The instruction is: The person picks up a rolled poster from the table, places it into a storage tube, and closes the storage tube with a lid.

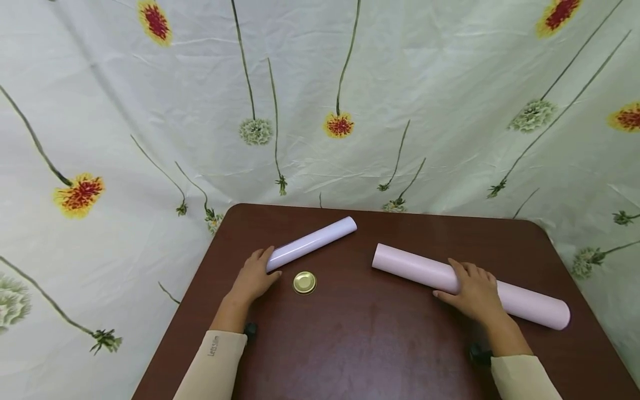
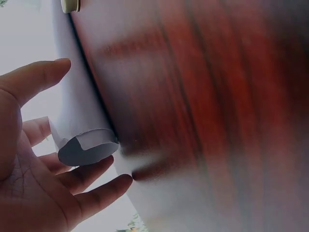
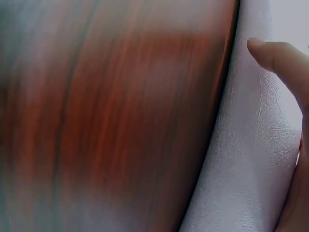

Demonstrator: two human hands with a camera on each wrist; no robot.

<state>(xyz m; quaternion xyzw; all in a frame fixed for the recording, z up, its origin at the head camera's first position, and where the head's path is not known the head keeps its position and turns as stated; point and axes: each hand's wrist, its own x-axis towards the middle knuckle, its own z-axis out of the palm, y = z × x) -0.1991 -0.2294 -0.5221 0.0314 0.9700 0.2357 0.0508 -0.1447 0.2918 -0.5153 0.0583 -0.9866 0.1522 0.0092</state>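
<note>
A: Things, where?

B: Slim glossy white hollow roll of sheet material (image 1: 320, 240), toward the surface's far left corner. Thicker pale pink roll with a leather-like grain (image 1: 415, 268), slanting from mid-surface toward the right edge. Both on a dark brown wooden surface (image 1: 350, 344). Small round gold metallic-looking disc (image 1: 304, 283) just beside the white roll's near end; dish or lid, can't tell.

A: Fingers?

B: Left hand (image 1: 254, 276): spread loosely about the white roll's near end, thumb held apart, no pinch. Right hand (image 1: 474, 289): laid over the pink roll, fingers relaxed across the top, thumb on the near side. How hard it presses, can't tell.

A: Handling?

B: White one: probably light, slick, thin-walled. Loose flap shows inside the open end, so it may unwind or dent if squeezed. Pink: likely heavier, softer, less slippery. Either could roll.

A: Hold where?

B: White: around mid-length, gently, thumb and fingers on opposite sides, keeping the wrap shut; the end looks crushable. Pink: near the middle for balance, where the right hand lies.
</note>
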